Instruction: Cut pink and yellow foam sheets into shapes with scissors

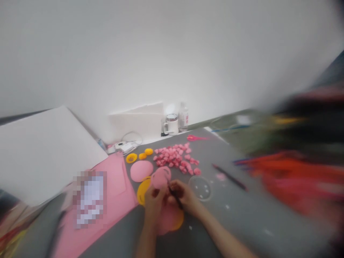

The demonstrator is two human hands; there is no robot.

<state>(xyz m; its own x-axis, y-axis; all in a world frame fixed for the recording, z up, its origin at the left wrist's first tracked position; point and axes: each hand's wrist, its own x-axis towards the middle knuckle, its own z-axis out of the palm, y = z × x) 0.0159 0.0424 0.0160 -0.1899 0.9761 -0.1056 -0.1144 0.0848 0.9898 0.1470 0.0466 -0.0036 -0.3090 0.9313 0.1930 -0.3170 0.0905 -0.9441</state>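
My left hand is closed on the edge of a round pink paper piece with curved dark cut lines in it. Pinched in my right hand is a dark slim tool, its tip against the paper; its exact kind is blurred. Below my hands lie a pink paper disc and part of a yellow disc. Another yellow disc and a pink disc are left of the held paper. Small pink rolled paper flowers are heaped just beyond my hands.
Yellow rolled pieces sit left of the heap. Pink sheets cover the left side, bearing a pixelated item. Right are a clear round lid, a dark pen and red material. Behind stand a mug and bottle.
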